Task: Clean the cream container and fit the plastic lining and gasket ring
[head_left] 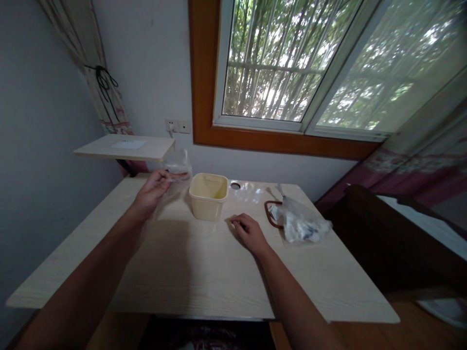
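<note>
My left hand is raised over the back left of the table, its fingers closed on a clear plastic bag. A reddish-brown strip shows at the bag, beside my fingertips; whether it lies inside or behind the plastic I cannot tell. To the right of the bag stands a cream plastic tub, upright with an open top and nothing visible in it. My right hand rests on the table just right of the tub, not touching it. Its fingers are curled in, with nothing visible between them.
At the table's right lies a crumpled clear plastic bag with whitish and dark contents. A brown loop-shaped frame is partly under it. A raised shelf bearing a paper overhangs the back left. A round hole is near the back edge.
</note>
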Demonstrator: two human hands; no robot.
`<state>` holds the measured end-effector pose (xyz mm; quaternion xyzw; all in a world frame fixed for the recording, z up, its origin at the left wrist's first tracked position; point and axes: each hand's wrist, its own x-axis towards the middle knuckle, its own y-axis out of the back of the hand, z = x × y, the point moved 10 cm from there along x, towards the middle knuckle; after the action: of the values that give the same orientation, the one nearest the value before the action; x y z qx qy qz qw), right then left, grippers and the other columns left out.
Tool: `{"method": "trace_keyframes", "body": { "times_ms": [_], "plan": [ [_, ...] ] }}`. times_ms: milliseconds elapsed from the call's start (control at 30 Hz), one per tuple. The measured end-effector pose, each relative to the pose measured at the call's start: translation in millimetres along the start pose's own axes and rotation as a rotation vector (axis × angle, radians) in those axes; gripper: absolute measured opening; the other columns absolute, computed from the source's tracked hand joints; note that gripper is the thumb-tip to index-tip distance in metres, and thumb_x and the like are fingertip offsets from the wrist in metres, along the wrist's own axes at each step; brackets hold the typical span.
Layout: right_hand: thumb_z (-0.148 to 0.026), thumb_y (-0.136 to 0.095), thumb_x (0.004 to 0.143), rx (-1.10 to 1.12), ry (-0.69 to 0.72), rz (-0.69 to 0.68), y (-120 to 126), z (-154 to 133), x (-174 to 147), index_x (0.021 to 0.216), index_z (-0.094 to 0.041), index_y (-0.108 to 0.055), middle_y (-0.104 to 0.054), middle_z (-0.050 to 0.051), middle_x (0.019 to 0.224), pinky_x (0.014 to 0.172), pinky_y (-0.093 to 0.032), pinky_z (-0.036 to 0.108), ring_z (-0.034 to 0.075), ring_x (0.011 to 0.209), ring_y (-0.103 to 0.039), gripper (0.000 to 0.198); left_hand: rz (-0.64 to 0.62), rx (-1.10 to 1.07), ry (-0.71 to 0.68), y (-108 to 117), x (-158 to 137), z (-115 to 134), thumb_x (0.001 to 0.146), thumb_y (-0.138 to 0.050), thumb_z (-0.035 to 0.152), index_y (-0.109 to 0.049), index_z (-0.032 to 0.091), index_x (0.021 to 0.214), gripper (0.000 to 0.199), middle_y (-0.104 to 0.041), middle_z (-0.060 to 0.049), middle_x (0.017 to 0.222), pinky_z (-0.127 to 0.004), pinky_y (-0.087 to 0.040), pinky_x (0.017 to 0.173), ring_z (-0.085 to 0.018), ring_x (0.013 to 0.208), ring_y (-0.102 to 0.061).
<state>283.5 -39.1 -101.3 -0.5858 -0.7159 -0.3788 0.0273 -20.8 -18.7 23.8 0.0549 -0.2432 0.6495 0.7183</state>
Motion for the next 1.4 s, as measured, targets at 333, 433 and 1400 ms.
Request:
{"method": "trace_keyframes", "body": {
  "times_ms": [333,433,1400],
  "plan": [
    [-0.031,-0.055,0.097,-0.001,-0.017,0.035,4.9,1.4,-0.7,0.103,-0.026,-0.075,-0.072,0.007,0.097,0.084,-0.052,0.037,0.022,0.092,-0.066,0.022,-0.528,0.519,-0.035,-77.7,-17.1,-16.7,0.093,-0.063,0.037,-0.063,0.019,0.090,0.018,-0.071,-0.012,0.125,-0.042,-0.044,0.107,-0.025,0.121,-0.063],
    [-0.031,-0.055,0.097,-0.008,-0.038,0.059,7.7,1.2,-0.6,0.103,-0.026,-0.075,-0.071,0.006,0.095,0.081,-0.052,0.035,0.021,0.088,-0.066,0.021,-0.517,0.606,-0.082,-73.0,-18.4,-17.6,0.095,-0.058,0.038,-0.066,0.018,0.095,0.021,-0.072,-0.013,0.123,-0.040,-0.046,0.104,-0.024,0.118,-0.065],
    [-0.014,-0.061,0.094,-0.575,0.423,-0.146,-4.9,-128.4,141.9,0.132,-0.031,-0.065,-0.068,0.006,0.105,0.091,-0.045,0.040,0.026,0.098,-0.052,0.042,-0.449,0.755,-0.214,-74.0,-21.8,-3.8,0.097,-0.055,0.037,-0.061,0.020,0.089,0.020,-0.074,-0.007,0.109,-0.037,-0.051,0.095,-0.021,0.104,-0.068]
  ]
}}
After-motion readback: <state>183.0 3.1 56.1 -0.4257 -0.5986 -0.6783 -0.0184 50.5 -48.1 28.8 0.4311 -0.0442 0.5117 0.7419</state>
